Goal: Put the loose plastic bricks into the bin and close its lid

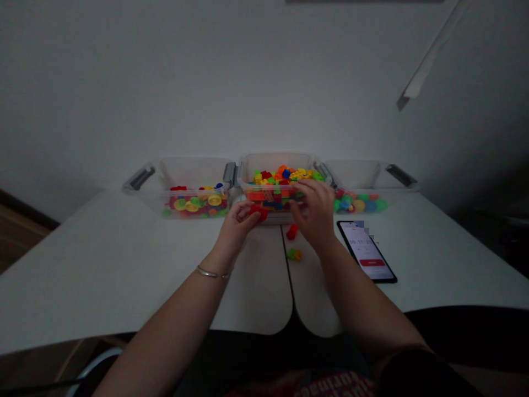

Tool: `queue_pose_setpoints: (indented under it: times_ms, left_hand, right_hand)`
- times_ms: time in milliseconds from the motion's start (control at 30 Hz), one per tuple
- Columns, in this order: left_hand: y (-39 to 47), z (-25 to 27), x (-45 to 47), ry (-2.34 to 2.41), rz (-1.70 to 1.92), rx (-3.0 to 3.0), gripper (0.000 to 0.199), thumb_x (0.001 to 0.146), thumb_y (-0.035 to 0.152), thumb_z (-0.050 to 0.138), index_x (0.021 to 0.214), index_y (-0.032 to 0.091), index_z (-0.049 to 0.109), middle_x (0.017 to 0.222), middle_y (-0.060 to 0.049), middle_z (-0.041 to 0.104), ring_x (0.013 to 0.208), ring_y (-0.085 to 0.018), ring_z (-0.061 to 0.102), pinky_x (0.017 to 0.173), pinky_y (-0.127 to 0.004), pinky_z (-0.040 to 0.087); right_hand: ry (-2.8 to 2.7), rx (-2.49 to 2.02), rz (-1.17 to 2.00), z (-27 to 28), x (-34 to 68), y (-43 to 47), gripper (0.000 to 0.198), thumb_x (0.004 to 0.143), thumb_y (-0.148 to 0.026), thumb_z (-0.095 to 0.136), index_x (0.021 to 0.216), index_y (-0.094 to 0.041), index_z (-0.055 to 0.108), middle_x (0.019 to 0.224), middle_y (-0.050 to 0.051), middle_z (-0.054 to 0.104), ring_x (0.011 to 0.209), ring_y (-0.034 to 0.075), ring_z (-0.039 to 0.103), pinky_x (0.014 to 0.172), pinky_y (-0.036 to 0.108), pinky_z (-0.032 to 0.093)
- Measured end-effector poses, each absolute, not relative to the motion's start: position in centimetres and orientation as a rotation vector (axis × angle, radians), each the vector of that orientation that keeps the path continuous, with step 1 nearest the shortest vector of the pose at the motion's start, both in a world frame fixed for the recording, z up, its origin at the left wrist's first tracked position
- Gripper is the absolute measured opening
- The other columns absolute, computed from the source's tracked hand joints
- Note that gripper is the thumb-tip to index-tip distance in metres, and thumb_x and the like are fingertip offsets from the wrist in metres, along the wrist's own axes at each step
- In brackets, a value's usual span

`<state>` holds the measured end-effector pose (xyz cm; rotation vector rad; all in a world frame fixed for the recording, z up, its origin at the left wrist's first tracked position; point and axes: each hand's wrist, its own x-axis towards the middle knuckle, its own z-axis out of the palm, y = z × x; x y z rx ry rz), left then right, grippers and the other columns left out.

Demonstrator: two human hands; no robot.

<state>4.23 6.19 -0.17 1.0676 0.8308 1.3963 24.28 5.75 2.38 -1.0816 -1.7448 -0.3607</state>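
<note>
Between the thumb and fingers of my left hand (243, 216) is a red plastic toy piece (259, 212), held in front of the middle clear bin (281, 160). My right hand (316, 212) is at that bin's front right, fingers curved and apart, with nothing visible in them. Multicoloured toy pieces (285, 175) fill the middle bin. On the table below my right hand lie a red piece (292, 231) and a green and yellow piece (294, 255). Shapes of the small pieces are too dim to make out.
A left clear bin (194, 168) and a right clear bin (355, 173) hold more coloured pieces. A phone (367, 251) with a lit timer screen lies right of my right hand. A seam splits the white tabletop (144, 275); a wall stands behind.
</note>
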Motion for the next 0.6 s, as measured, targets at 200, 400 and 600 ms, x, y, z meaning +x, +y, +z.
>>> queue_pose_setpoints:
  times_ms: [200, 400, 600]
  left_hand:
    - [6.0, 0.1, 4.3, 0.812, 1.383, 1.066, 0.041, 0.06, 0.031, 0.086, 0.089, 0.019, 0.06, 0.086, 0.0, 0.07, 0.074, -0.013, 0.066, 0.07, -0.026, 0.053]
    - [6.0, 0.3, 4.4, 0.783, 1.348, 1.041, 0.044, 0.057, 0.032, 0.089, 0.087, 0.018, 0.06, 0.081, 0.001, 0.067, 0.069, -0.011, 0.064, 0.066, -0.024, 0.053]
    - [6.2, -0.1, 4.4, 0.79, 1.341, 1.017, 0.043, 0.057, 0.035, 0.09, 0.084, 0.017, 0.06, 0.08, 0.001, 0.068, 0.07, -0.012, 0.066, 0.069, -0.026, 0.056]
  right_hand:
    - [-1.962, -0.869, -0.219, 1.7, 22.0, 4.5, 0.022, 0.091, -0.032, 0.063, 0.112, -0.023, 0.065, 0.111, 0.009, 0.073, 0.106, 0.024, 0.064, 0.097, 0.041, 0.048]
    - [-1.981, -0.927, -0.043, 0.5, 20.9, 4.5, 0.013, 0.09, -0.024, 0.062, 0.102, -0.023, 0.066, 0.106, 0.008, 0.073, 0.1, 0.024, 0.065, 0.09, 0.041, 0.05]
    - [-1.935, -0.956, 0.055, -0.2, 20.8, 5.0, 0.014, 0.088, -0.023, 0.062, 0.102, -0.022, 0.066, 0.104, 0.009, 0.074, 0.098, 0.025, 0.066, 0.089, 0.042, 0.052]
